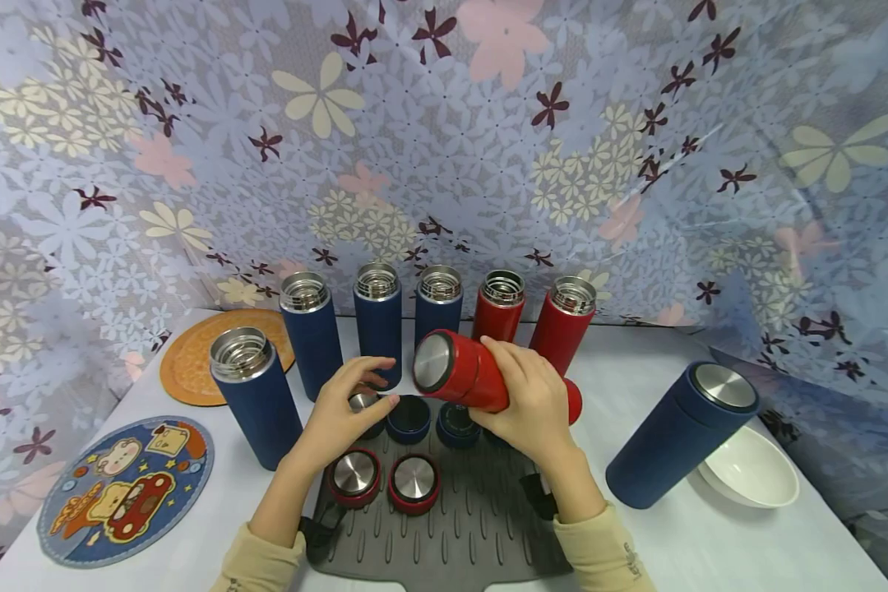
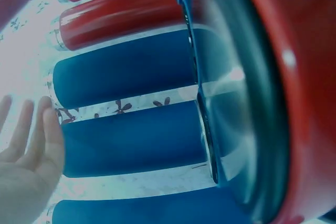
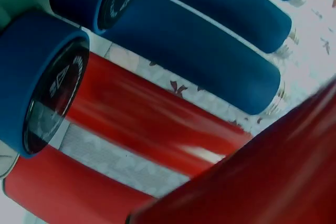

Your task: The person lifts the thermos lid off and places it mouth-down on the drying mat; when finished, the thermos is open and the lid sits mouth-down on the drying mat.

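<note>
My right hand (image 1: pixel 529 399) grips a red thermos (image 1: pixel 481 374) around its body, tilted nearly onto its side above a dark grey ridged mat (image 1: pixel 488 510). Its steel-topped lid (image 1: pixel 434 362) points left. To the left of that lid is my left hand (image 1: pixel 344 415), fingers loosely bent and thumb out, holding nothing. The left wrist view shows the lid (image 2: pixel 310 87) up close, with the left hand (image 2: pixel 31 166) at the edge. On the mat below lie two red lids (image 1: pixel 353 475) and several blue ones (image 1: pixel 409 419), partly hidden by my hands.
Uncapped blue bottles (image 1: pixel 380 329) and two uncapped red bottles (image 1: pixel 562 329) stand behind the mat. A capped blue thermos (image 1: pixel 677 440) stands at right before a white bowl (image 1: pixel 755 469). To the left lie an orange round mat (image 1: pixel 192 362) and a blue cartoon mat (image 1: pixel 129 493).
</note>
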{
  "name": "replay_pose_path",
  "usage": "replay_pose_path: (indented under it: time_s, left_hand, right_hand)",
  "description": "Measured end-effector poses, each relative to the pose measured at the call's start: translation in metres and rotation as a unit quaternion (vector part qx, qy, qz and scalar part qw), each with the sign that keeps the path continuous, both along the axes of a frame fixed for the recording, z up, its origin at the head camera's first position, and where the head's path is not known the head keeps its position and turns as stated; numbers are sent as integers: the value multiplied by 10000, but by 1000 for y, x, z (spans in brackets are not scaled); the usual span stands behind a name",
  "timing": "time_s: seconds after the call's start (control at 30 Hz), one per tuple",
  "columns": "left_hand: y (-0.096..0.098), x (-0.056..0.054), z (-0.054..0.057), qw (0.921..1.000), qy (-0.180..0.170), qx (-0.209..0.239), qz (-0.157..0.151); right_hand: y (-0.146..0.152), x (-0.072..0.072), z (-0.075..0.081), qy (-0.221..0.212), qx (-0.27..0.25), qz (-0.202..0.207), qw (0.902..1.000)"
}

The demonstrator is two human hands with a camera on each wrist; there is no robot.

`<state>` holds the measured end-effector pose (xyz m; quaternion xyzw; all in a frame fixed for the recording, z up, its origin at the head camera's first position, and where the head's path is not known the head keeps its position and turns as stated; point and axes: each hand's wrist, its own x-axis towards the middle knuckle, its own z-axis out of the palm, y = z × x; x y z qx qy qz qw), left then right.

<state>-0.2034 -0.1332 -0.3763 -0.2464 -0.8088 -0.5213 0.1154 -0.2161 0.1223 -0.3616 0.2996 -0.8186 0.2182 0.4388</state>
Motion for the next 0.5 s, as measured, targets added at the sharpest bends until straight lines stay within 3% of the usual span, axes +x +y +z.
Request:
replay_pose_path:
  time_s: [0.13,0.2,0.27,0.33,0.4,0.5]
  left_hand:
    - [1,2,1,9968,131,428,-659]
    - [3,4,2,9948,267,341,-919]
    - [6,6,2,9949,402,95,-918]
    - [10,8,2,9954,596,-206,-722]
    - [16,10,1,9933,959,-556,-311]
    - [24,12,-2,9826,1591,-872,388]
  right_hand:
    - [-7,4,0,-64,969,-42,9953]
    - [-10,6,0,-74,1321,-75,9912]
    - [-12,7,-1,-40,1584,-93,9873]
    - [-16,8,-2,-10,1743,-100,9846]
    - [-19,9,-3,6,1835,-116,9829]
    - [-24,10,-5,-16,1869,-152,9823]
